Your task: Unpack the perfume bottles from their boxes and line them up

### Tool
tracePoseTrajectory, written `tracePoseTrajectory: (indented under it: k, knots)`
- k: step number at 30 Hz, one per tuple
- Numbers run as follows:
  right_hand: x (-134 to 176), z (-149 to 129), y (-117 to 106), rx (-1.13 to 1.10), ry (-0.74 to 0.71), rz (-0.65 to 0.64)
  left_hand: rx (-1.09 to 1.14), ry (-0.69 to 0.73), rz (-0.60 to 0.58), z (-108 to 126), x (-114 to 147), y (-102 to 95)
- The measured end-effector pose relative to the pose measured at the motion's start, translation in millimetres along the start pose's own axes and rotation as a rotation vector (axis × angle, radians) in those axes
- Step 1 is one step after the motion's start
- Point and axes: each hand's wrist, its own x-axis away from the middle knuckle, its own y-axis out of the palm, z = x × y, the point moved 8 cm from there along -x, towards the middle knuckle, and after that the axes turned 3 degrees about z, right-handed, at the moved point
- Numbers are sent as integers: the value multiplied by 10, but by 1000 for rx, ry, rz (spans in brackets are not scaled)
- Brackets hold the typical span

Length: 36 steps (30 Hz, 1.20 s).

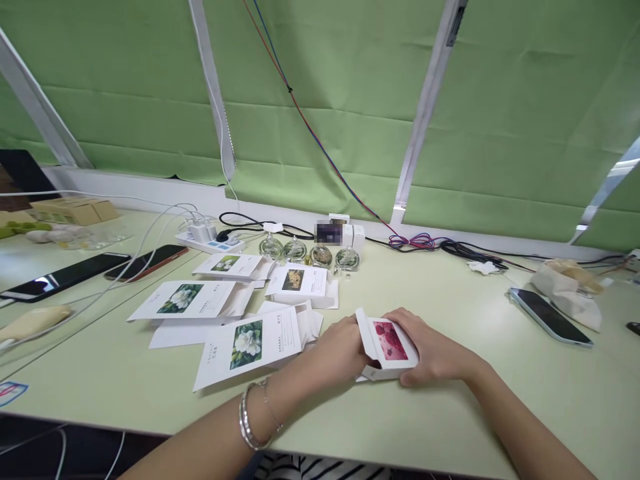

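Observation:
A small white box (374, 371) with a picture of red petals lies low over the table, its end flap raised on the left. My right hand (433, 347) wraps round the box's right side, thumb at the near edge and fingers over the far side. My left hand (343, 350) is bent at the box's open end. Its fingertips are hidden behind the flap, so I cannot tell what they hold. To the left lie several flattened-looking white cartons with flower pictures, the nearest being a white-flower carton (280, 333).
Several round glass bottles (295, 249) stand behind the cartons. A power strip (210, 241) with plugs and cables is at the back left. Phones lie on the left, and another phone (550, 317) is at the right beside a cloth pouch (567, 293). Cables (470, 252) run along the wall.

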Motion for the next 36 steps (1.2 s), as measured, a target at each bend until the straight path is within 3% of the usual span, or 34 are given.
tracePoseTrajectory:
  k: [5, 11, 13, 15, 17, 19, 21, 23, 26, 32, 34, 36]
  knots:
    - [151, 192, -110, 136, 83, -2, -95, -17, 119, -3, -8, 54]
    - [530, 985, -442, 465, 452, -97, -272, -115, 93, -110, 20, 63]
    - [670, 1159, -576, 621, 620, -55, -308, -135, 83, -109, 26, 51]
    - [742, 1100, -671, 759, 696, 74, -337, -157, 84, -111, 36, 35]
    - [684, 773, -629, 805, 562, 235, -349, -178, 100, -112, 47, 5]
    - [555, 289, -440, 731, 274, 349, -337, -170, 144, -82, 50, -51]
    - [439, -121, -200, 600, 46, 388, -306, -112, 223, 2, 42, -142]
    - [337, -358, -13, 489, -60, 420, -264, -8, 285, 121, 29, -222]
    - [216, -434, 123, 357, -74, 483, -166, 101, 306, 216, 2, -274]
    - [114, -328, 151, 38, -18, 459, -2, 33, 279, 66, -67, -274]
    - [102, -325, 137, -9, -12, 443, -5, 36, 307, 102, -75, -401]
    - [95, -321, 126, -17, 12, 435, 17, 47, 410, 197, -81, -707]
